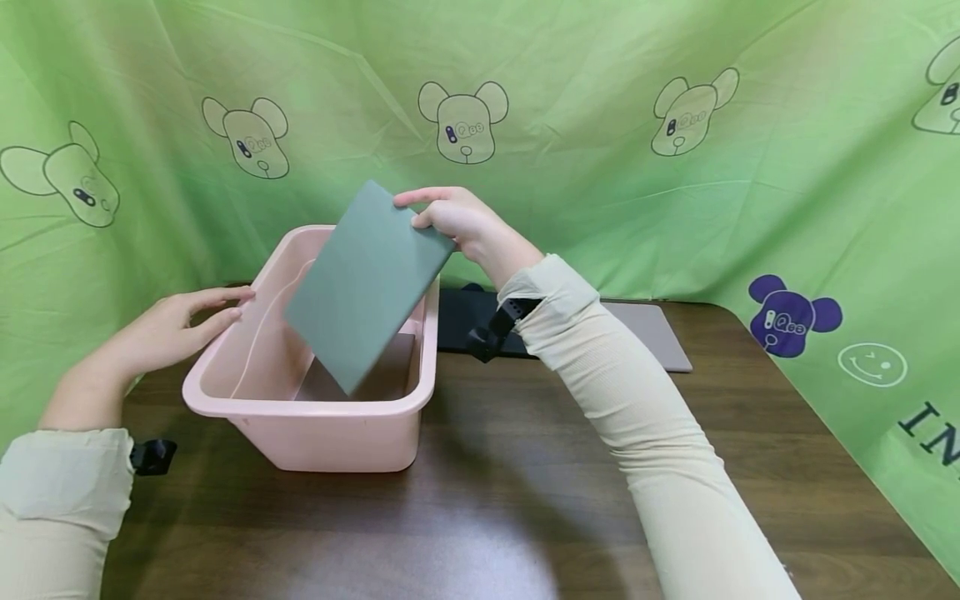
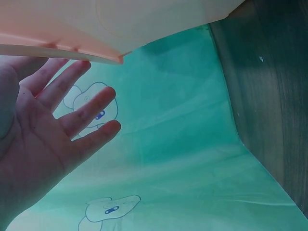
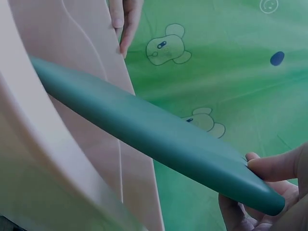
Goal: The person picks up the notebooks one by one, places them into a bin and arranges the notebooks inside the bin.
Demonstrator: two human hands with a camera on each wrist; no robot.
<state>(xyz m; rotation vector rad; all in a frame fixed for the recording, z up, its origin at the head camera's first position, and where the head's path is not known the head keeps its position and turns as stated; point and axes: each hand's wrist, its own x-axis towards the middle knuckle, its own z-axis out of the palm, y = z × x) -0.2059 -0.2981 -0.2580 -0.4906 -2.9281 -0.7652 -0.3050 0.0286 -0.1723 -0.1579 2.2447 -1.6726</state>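
My right hand [image 1: 471, 223] pinches a plain green notebook [image 1: 367, 287] by its upper right edge, thumb on one face and fingers on the other. The notebook is tilted, its lower corner inside the mouth of a pink plastic bin [image 1: 322, 408]. In the right wrist view the smooth, rounded edge of the notebook [image 3: 159, 139] crosses the bin's rim. My left hand [image 1: 168, 333] touches the bin's left rim with its fingertips; in the left wrist view its fingers [image 2: 79, 115] are spread and fairly straight. A flat grey-brown item [image 1: 386, 362] lies in the bin, partly hidden by the notebook.
Behind my right forearm, a flat black item [image 1: 461, 321] and a flat light-grey item [image 1: 652, 333] lie on the brown wooden table [image 1: 495, 467]. A green printed curtain [image 1: 570, 167] hangs around the table's back and sides.
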